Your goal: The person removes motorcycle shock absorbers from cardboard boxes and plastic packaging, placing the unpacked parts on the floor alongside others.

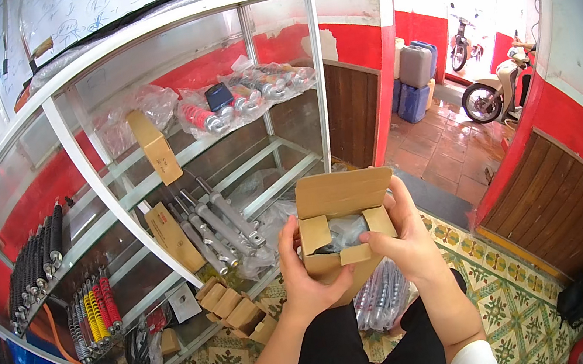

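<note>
An opened cardboard box (pixel 343 194) is held up between both hands, its large flap raised and its small flaps spread. My left hand (pixel 311 280) grips the box's left side, with the thumb at the lower front edge. Around the right side is my right hand (pixel 402 233), its thumb reaching over the opening. Inside lies a dark part wrapped in clear plastic (pixel 346 233); its kind cannot be told. Below the box, plastic-wrapped shock absorbers (pixel 381 300) rest on the floor by my legs.
A glass display shelf (pixel 187 155) at the left holds fork tubes (pixel 229 213), shock absorbers (pixel 99 306) and boxes. Opened cartons (pixel 233 307) stand beside its base. A doorway at the right shows plastic jerrycans (pixel 415 67) and a motorbike (pixel 501 85).
</note>
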Demonstrator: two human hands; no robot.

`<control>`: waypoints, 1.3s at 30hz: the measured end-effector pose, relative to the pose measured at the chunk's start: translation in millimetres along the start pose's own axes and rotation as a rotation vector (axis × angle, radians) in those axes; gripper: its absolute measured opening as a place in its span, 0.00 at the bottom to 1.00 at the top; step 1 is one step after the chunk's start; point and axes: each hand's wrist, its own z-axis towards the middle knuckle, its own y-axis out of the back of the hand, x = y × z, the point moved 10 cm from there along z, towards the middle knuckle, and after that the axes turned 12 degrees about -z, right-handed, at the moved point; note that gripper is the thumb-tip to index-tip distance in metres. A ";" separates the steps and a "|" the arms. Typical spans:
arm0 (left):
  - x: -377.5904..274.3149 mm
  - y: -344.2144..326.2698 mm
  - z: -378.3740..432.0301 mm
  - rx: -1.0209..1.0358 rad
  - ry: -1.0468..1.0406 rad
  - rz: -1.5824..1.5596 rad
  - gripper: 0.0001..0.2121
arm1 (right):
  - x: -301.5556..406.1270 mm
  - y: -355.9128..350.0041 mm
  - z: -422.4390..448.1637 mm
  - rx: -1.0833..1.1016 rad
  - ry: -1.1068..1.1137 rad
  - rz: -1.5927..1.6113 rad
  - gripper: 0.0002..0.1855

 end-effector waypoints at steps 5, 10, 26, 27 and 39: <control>-8.9 5.8 24.3 -0.045 0.014 -0.225 0.41 | -9.0 2.9 2.2 -0.105 0.073 0.137 0.39; -10.7 12.0 31.8 -0.061 0.102 -0.287 0.35 | -15.9 -1.9 2.0 -0.117 0.049 0.418 0.31; -18.9 46.9 28.8 -0.306 0.026 -0.025 0.33 | 49.2 -19.1 -32.1 -0.352 0.582 -0.760 0.19; -20.5 48.7 28.0 -0.319 0.030 0.021 0.33 | 57.8 -18.0 -33.2 -0.352 0.580 -0.762 0.19; -11.5 36.8 24.8 -0.238 0.040 -0.184 0.33 | 82.9 -51.9 -34.2 0.003 0.629 -1.313 0.12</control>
